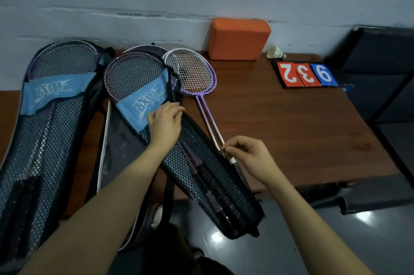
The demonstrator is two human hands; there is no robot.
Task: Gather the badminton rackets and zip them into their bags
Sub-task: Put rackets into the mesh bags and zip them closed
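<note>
A black mesh racket bag with a blue label lies slanted across the brown table, with rackets inside it. My left hand rests on the bag's upper edge beside the label, fingers curled over the rim. My right hand pinches the small zipper pull on the bag's right edge. Two loose purple-and-white rackets lie beside the bag, their shafts running under my right hand. A second mesh bag with rackets inside lies at the left.
A grey open bag lies under the middle bag. An orange block leans on the wall at the back. A shuttlecock and a flip scoreboard sit at the back right. A dark cabinet stands to the right.
</note>
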